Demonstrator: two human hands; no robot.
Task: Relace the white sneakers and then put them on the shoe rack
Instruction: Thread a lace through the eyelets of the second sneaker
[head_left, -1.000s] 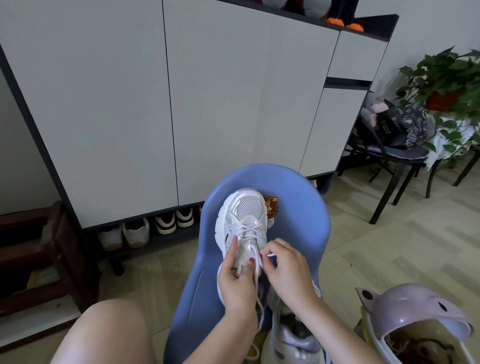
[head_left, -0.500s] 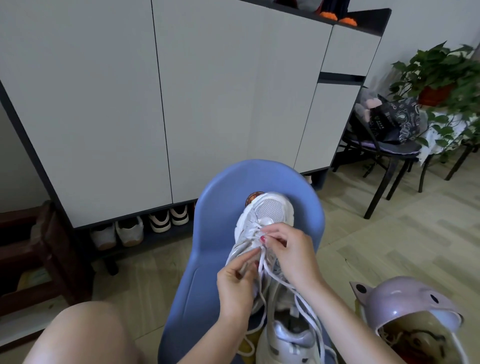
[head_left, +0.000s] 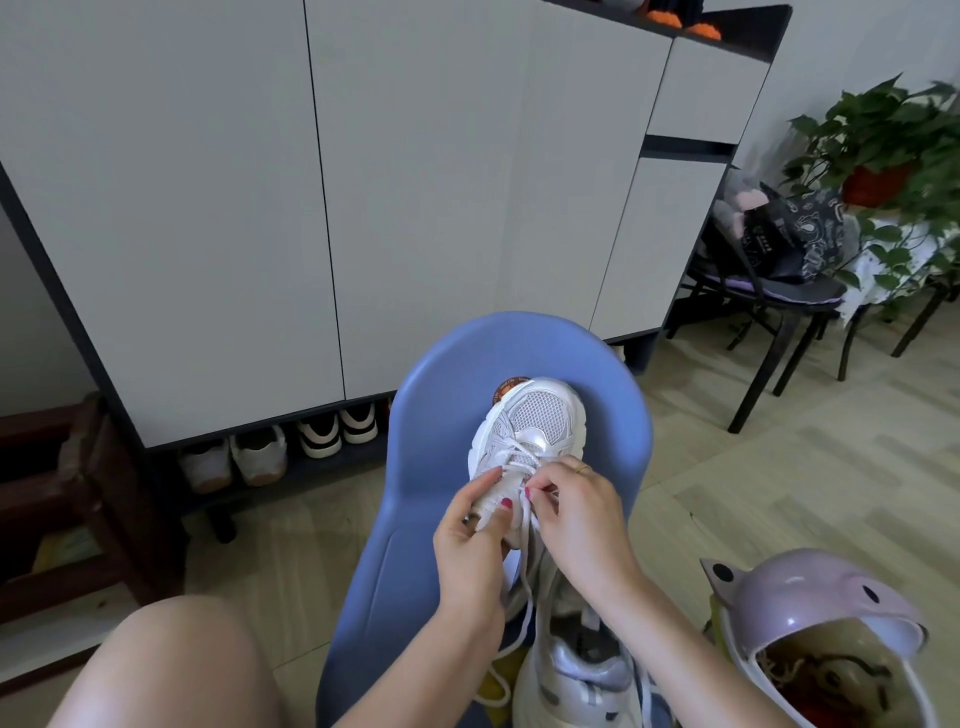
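While the shoe cabinet (head_left: 218, 197) filled the back wall, its open bottom shelf (head_left: 291, 470) at far left held two pairs of shoes (head_left: 283, 447), toes facing out. A bare knee (head_left: 171, 670) sat at lower left.

Centre: blue plastic chair (head_left: 431, 415), its back toward the cabinet. White sneaker (head_left: 524, 441) was held up over the chair seat, long axis running away from the person, toe pointing up toward the chair back and cabinet, tilted slightly right. Mesh toe box faced the camera, heel end hidden behind the hands.

Left hand (head_left: 475, 535) gripped the sneaker's left side around the midfoot, thumb on the tongue area, fingers wrapped under. Right hand (head_left: 576, 512), just beside it and touching the shoe, had thumb and forefinger pinching the white lace (head_left: 527, 577) at the eyelet row; other fingers curled. Ring visible on that hand. Loose lace hung down between the wrists toward the seat.

Below the hands: second sneaker (head_left: 576, 675) on the chair seat, opening up, heel nearest the camera, long axis roughly parallel to the first. Lacing state there: couldn't tell.

Right: lilac helmet (head_left: 810, 608) on the floor near the right forearm, opening up. Further back, a black chair (head_left: 769, 312) with a dark bag (head_left: 795, 234) on it, then a potted plant (head_left: 883, 150) at far right.
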